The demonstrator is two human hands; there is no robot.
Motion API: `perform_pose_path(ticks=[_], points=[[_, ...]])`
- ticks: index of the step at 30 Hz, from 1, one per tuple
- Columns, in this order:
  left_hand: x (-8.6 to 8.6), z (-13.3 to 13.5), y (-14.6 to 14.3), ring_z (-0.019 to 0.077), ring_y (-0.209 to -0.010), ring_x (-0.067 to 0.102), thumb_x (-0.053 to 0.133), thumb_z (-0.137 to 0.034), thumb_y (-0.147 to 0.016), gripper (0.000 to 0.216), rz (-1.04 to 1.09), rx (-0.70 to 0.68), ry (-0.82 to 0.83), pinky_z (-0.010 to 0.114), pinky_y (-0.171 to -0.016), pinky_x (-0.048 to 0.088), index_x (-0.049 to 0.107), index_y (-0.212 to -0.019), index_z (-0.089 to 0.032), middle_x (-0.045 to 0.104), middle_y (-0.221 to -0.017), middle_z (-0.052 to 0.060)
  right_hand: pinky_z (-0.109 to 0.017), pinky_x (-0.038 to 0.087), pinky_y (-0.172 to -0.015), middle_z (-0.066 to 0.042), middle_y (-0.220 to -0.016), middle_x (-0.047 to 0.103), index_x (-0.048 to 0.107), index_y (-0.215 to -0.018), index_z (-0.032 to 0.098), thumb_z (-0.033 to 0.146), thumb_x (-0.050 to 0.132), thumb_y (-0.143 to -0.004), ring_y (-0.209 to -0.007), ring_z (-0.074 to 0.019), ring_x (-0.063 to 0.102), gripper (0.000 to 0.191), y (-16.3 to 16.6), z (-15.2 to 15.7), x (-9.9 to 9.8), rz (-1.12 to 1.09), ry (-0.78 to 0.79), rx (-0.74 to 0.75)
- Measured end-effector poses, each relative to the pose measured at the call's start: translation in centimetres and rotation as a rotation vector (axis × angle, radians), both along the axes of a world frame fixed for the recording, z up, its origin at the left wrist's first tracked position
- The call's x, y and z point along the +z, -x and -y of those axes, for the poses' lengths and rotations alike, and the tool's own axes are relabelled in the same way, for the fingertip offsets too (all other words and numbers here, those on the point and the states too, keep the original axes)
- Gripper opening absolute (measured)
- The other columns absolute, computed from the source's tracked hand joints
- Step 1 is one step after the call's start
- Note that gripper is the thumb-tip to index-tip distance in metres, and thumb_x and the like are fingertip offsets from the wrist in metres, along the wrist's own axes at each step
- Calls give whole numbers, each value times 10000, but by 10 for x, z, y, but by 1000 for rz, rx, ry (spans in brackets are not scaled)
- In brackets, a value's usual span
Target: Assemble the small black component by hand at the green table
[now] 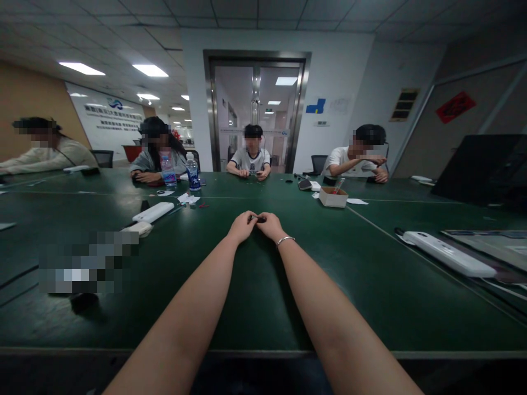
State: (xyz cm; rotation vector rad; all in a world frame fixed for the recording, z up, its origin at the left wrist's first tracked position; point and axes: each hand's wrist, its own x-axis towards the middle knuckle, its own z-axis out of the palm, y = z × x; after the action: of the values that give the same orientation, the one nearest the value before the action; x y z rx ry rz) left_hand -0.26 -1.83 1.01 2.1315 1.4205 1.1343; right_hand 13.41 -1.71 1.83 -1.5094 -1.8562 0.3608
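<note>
Both my arms reach straight out over the dark green table (255, 296). My left hand (242, 225) and my right hand (269, 225) meet at the table's middle, fingers curled and pinched together on a small dark object (258, 219) held between them. I cannot make out what the object is. A thin silver bracelet (285, 240) circles my right wrist. Both hands rest on or just above the tabletop.
Several people sit along the far side. Two water bottles (192, 173) and a white power strip (153, 212) lie at the left. A small cardboard box (333, 196) sits right of centre. Another white power strip (448, 255) and a dark laptop (481, 167) are at the right.
</note>
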Motion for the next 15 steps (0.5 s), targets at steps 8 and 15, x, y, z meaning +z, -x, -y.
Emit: perform_pose_path(ticks=[8,15], points=[[-5,-4,6,152,-816,609,544,-263,-819,185,145,17,93,261,-763,470,634,-959,-184,676,-900,47,-170,476,-499,22,-598,594,622,-948,121,71,626,-740,-477,-63,539,214,-7,-5,0,-507,321,141],[-6,-9,8,159,-833,609,546,-256,-817,192,224,37,100,275,-784,467,642,-956,-165,678,-915,62,-169,545,-539,-27,-651,645,600,-903,97,35,583,-797,-497,-76,618,124,-18,-2,6,-919,469,226]])
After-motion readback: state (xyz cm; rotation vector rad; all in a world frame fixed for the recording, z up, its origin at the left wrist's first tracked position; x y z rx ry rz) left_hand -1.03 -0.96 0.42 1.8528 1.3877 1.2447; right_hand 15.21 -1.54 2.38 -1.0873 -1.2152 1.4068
